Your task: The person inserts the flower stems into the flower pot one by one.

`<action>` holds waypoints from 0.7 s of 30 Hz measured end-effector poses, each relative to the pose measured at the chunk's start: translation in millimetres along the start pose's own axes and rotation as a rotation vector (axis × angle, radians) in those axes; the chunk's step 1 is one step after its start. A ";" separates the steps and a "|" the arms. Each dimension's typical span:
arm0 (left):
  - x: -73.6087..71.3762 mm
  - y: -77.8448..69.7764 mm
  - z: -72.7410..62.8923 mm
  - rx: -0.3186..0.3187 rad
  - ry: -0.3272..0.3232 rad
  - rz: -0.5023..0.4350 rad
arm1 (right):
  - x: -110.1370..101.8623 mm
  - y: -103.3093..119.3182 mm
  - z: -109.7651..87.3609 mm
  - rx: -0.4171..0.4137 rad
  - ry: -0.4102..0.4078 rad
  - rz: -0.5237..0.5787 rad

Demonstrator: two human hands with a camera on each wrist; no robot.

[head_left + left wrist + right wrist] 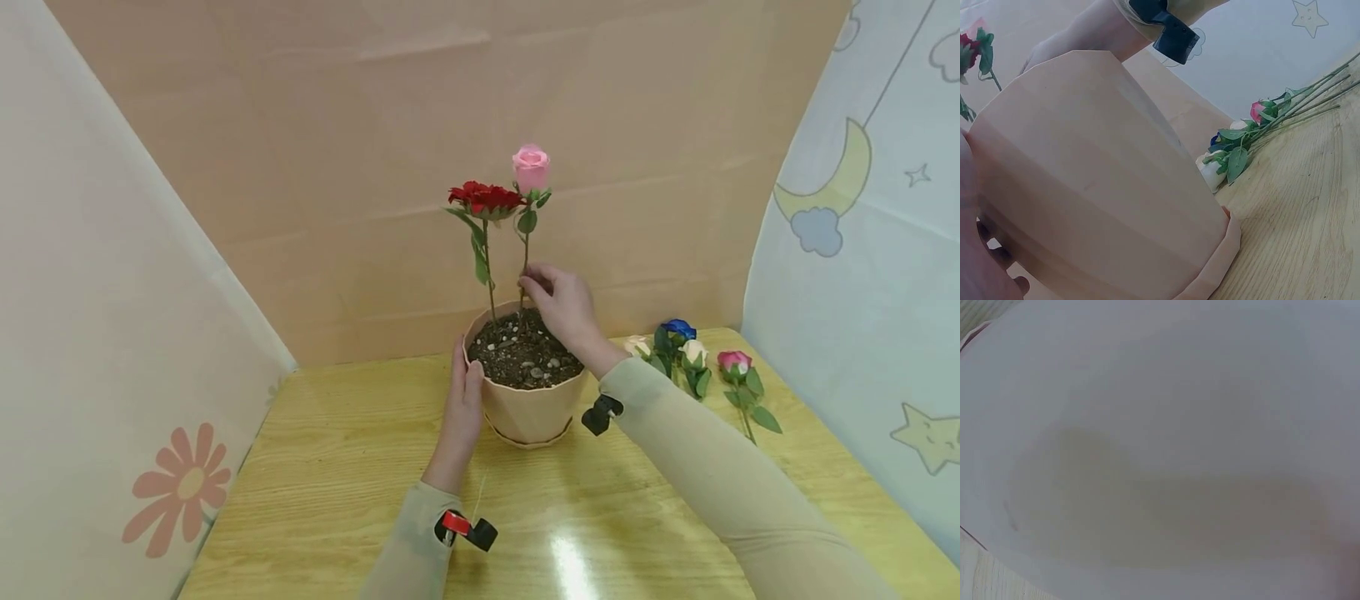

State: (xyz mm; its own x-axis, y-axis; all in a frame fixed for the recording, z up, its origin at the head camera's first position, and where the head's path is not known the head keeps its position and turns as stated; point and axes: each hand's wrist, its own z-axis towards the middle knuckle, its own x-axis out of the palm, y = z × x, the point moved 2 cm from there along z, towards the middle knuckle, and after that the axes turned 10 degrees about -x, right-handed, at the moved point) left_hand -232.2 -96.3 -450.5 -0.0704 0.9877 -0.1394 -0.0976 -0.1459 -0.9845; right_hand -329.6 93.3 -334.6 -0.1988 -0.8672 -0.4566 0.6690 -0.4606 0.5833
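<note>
A peach-coloured flowerpot [528, 408] filled with dark soil [517, 354] and small stones stands on its saucer. My left hand [461, 408] rests against the left side of the pot with its fingers extended. Above the soil, my right hand [566, 308] pinches the stem of a pink rose [531, 168] between thumb and fingers. The stem runs down toward the soil near the back rim. A red flower [486, 198] stands upright in the soil to its left. The pot wall [1166, 425] fills most of the right wrist view, hiding the fingers there.
On the wooden table [345, 475], several loose flowers lie to the right of the pot: a blue rose [679, 328], a cream rose [693, 353] and a dark pink rose [734, 362] among them. Cloth backdrops [360, 167] enclose the table's back and sides.
</note>
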 end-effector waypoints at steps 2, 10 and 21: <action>-0.3 -0.6 -0.5 0.003 -0.001 0.008 | 0.6 -0.6 -0.7 -0.005 0.002 0.001; 2.4 -4.9 -6.5 0.011 -0.015 0.020 | -0.6 -0.4 -4.5 -0.014 0.033 0.001; 9.0 -10.0 -13.0 0.020 -0.032 0.019 | -8.7 2.2 -10.8 0.006 0.090 -0.013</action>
State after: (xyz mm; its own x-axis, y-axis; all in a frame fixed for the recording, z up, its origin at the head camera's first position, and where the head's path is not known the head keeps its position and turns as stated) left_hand -219.0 -85.2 -443.3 -0.1036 0.9826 -0.1541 -0.1162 -0.1658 -0.9793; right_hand -318.6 101.8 -336.6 -0.1421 -0.8404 -0.5229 0.6621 -0.4734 0.5809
